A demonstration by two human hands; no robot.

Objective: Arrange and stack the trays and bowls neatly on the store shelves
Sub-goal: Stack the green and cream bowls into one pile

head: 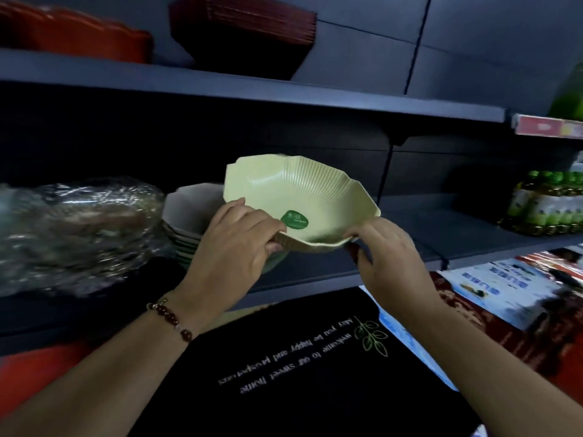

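Nearest the camera lies a black mat (315, 367) printed with pale lettering and a leaf sprig, spread across the lower shelf below the forearms. A beaded bracelet (172, 318) circles the left wrist. To the right of the mat sit printed packets (511, 298) in red, white and blue.

Above the mat, both hands hold a pale green bowl (299, 200) tilted toward the camera, its ribbed inside and a dark green sticker (295, 219) showing. The left hand (233, 244) grips the near left rim, fingers curled under the edge. The right hand (388, 250) pinches the near right rim, thumb below and fingers over the top. The bowl is in the air at the front of the middle shelf (410, 247), just over a stack of bowls (186, 222) that stands behind the left hand.

Left of the stack is a bundle wrapped in clear plastic (72, 228). Far right on that shelf stand green-capped bottles (549, 203). On the top shelf (284, 99) rest a red tray (72, 36) and a stack of dark red trays (246, 33).
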